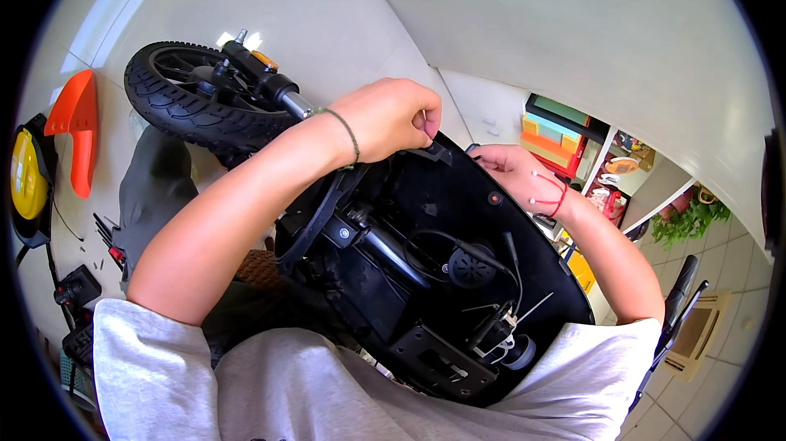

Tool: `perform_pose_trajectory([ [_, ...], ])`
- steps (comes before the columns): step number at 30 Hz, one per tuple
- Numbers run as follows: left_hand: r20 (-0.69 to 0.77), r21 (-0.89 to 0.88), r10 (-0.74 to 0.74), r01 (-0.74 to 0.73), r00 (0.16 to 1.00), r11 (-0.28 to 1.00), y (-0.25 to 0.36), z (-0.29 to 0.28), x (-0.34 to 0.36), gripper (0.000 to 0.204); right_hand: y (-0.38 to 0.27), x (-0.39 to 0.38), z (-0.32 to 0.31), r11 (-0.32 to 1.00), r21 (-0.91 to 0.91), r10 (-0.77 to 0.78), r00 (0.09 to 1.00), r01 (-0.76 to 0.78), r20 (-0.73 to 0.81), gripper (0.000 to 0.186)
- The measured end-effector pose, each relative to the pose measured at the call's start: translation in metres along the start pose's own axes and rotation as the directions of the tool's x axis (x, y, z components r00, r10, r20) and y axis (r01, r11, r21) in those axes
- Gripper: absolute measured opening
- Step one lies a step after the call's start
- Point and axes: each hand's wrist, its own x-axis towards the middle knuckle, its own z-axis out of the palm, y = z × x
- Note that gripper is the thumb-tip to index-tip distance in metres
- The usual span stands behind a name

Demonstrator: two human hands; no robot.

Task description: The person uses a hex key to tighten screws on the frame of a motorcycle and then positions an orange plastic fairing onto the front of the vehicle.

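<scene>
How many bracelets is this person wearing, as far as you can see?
2: a dark green cord bracelet just behind the left hand, and a red bracelet with pale beads just behind the right hand. No others show.

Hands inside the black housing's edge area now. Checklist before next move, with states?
1. Left hand at the black housing edge: ok.
2. Right hand grip secure: cannot tell, fingertips partly hidden.
3. Interior visible: ok, round grille and silver tube show.
4. Black cable raised end connected: not ok, looks free.
5. Orange piece clear of wheel: ok, apart.
</scene>
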Motion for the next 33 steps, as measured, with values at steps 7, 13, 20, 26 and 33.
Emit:
perform_pose_trajectory([
  [7,0.065,-0.003,0.002,-0.002,0.998,1.0,-0.001,-0.004,0.002,0.007,0.003,0.004,0.0,0.997,-0.072,-0.041,0.998,0.038,-0.039,0.021],
  [13,0.081,-0.078,0.008,-0.001,0.997,0.997,-0.007,-0.001,0.005,0.007,-0.007,0.003,-0.001,0.912,-0.392,-0.187,0.972,0.12,-0.139,0.018],
  [20,0.089,-0.089,-0.01,0.018,0.996,0.996,-0.009,0.0,0.009,0.008,-0.007,0.011,0.003,0.89,-0.437,-0.237,0.951,0.131,-0.198,0.019],
  [26,0.12,-0.082,-0.028,0.038,0.992,0.996,-0.005,-0.002,0.011,0.008,-0.013,0.01,0.007,0.865,-0.482,-0.276,0.935,0.142,-0.221,0.02],
  [33,0.155,-0.116,-0.025,0.043,0.988,0.992,-0.006,-0.003,0.014,0.009,-0.012,0.013,0.01,0.889,-0.434,-0.276,0.927,0.146,-0.255,0.021],
])
